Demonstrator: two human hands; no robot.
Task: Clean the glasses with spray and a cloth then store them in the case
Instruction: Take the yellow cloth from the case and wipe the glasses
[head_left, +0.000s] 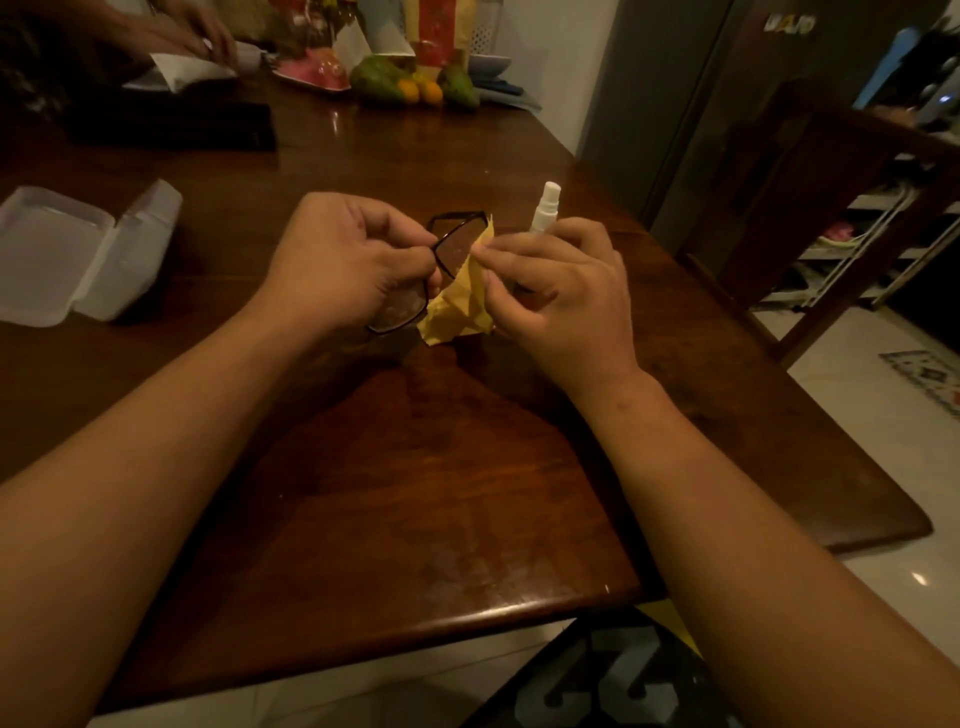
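Observation:
Black-framed glasses (457, 244) are held above the dark wooden table (415, 493), pinched at the bridge by my left hand (343, 260). My right hand (561, 291) grips a yellow cloth (460, 306) between thumb and forefinger, against the edge of one lens. The cloth hangs down between the two hands. A white spray bottle (545, 208) stands upright just behind my right hand, its lower part hidden by the fingers. A white glasses case (83, 254) lies open on the table at the left.
Another person's hand (192, 36) rests on white paper at the far left. A dark flat object (171, 124) lies beyond the case. Fruit (410, 85) and packages crowd the far end. A wooden chair (831, 197) stands at the right.

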